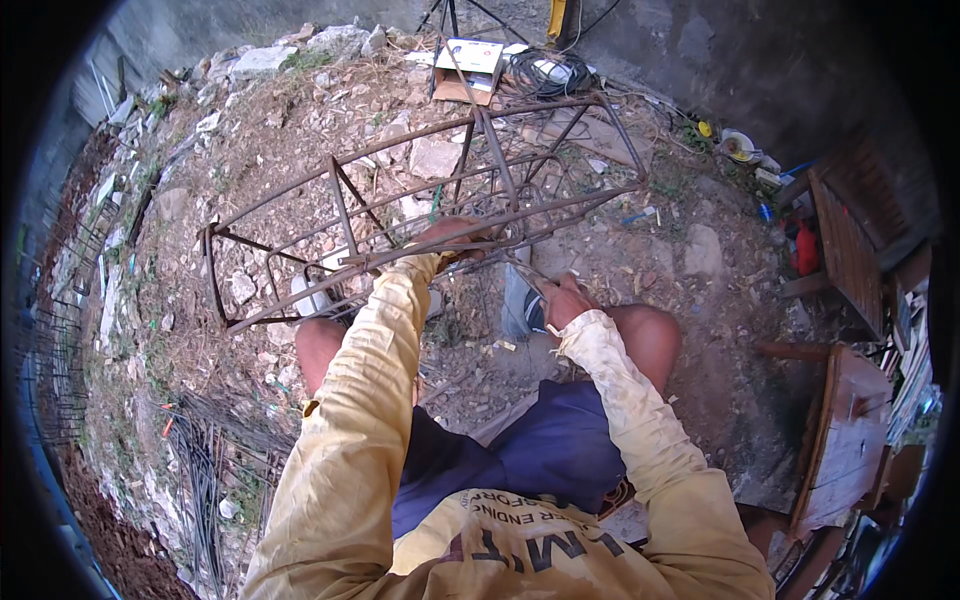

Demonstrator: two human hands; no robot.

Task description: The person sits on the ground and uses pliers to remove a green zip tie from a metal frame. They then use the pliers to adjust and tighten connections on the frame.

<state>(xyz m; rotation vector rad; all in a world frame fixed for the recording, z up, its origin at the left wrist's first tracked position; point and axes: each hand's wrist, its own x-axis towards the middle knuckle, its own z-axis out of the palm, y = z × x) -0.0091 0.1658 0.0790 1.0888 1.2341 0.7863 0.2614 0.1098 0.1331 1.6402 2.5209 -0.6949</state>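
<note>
- A rusty rebar cage point(420, 215) is seen lying on rubble-strewn ground point(250, 150), stretching from near left to far right; only stones and dirt show between its bars.
- A cardboard box point(466, 68) is set at the far end, an open lid and white sheets seen on it.
- The left hand point(452, 238) is closed around a bar of the cage.
- The right hand point(568, 300) is held low beside the knee; whether its fingers are open cannot be told.
</note>
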